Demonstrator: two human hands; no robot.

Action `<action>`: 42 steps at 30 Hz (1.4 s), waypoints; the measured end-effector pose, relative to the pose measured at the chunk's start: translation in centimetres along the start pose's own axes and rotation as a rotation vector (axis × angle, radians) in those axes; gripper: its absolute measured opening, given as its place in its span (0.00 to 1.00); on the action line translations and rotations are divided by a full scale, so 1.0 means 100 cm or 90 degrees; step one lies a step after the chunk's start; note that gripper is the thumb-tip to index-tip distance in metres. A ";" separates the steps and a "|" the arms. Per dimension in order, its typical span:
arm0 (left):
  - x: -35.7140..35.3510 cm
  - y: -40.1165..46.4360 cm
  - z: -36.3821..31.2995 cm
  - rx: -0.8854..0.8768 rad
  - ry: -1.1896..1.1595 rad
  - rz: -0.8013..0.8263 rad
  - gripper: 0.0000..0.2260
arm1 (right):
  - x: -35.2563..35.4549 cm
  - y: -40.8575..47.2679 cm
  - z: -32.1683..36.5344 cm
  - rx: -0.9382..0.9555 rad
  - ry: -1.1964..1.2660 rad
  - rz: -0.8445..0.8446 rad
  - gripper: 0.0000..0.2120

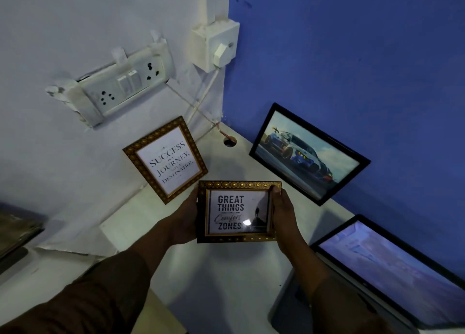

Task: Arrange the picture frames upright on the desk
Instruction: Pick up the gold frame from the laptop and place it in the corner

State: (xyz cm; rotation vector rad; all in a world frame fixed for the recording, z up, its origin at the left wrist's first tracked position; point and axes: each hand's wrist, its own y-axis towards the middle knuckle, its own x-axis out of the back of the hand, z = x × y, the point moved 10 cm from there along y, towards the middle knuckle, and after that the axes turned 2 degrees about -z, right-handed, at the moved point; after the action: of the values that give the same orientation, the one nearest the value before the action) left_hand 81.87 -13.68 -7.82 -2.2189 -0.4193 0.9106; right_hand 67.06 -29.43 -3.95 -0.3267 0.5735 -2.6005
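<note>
- The person holds a gold-trimmed frame (pixel 239 211) reading "GREAT THINGS never come from Comfort ZONES" with both hands, above the white desk (pixel 221 270), facing the camera, in front of the desk's back corner.
- The left hand (pixel 185 218) is wrapped round the frame's left edge; most of its fingers are hidden behind the frame.
- The right hand (pixel 284 213) clasps the right edge, its thumb (pixel 276 189) pressed on the front of the upper right corner.
- Both forearms wear dark brown sleeves (pixel 100 293).
- A second gold frame (pixel 166 160), printed "SUCCESS is a JOURNEY, not a DESTINATION", stands upright along the desk's back edge, leaning on the pale wall (pixel 63 44), just beside the held frame's upper left corner.
- A black frame with a car picture (pixel 309 155) stands along the desk's right edge, leaning on the blue wall (pixel 352 57).
- A laptop (pixel 392 270) with its screen lit sits nearer the camera along that right edge.
- A cable hole (pixel 230 141) lies in the back corner of the desk.
- A switch and socket plate (pixel 120 87) and a plugged white box (pixel 216 47) are on the pale wall.
</note>
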 end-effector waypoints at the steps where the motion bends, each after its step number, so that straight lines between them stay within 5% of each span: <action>1: -0.004 -0.001 -0.002 0.001 -0.021 0.016 0.40 | -0.002 0.002 0.001 -0.001 -0.003 0.002 0.21; 6: -0.006 0.005 -0.007 -0.015 -0.060 0.044 0.38 | -0.006 0.011 0.001 -0.018 -0.002 0.022 0.24; 15: 0.032 0.035 -0.009 -0.061 -0.005 -0.206 0.33 | -0.002 0.017 -0.031 -0.185 0.115 0.050 0.25; 19: 0.051 0.037 -0.003 -0.025 0.052 -0.339 0.31 | 0.001 0.024 -0.039 -0.243 0.152 0.027 0.34; 28: 0.053 0.034 -0.007 -0.083 -0.007 -0.331 0.31 | -0.013 0.036 -0.032 -0.225 0.082 0.055 0.23; 42: 0.053 0.027 0.024 -0.043 0.014 -0.366 0.33 | 0.001 0.022 -0.034 -0.128 -0.013 0.018 0.24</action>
State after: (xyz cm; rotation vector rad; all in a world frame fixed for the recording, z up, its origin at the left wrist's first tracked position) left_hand 84.02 -11.68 -13.51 -1.9915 -1.0226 0.5633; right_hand 66.73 -30.08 -7.92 -0.4057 0.8285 -2.5141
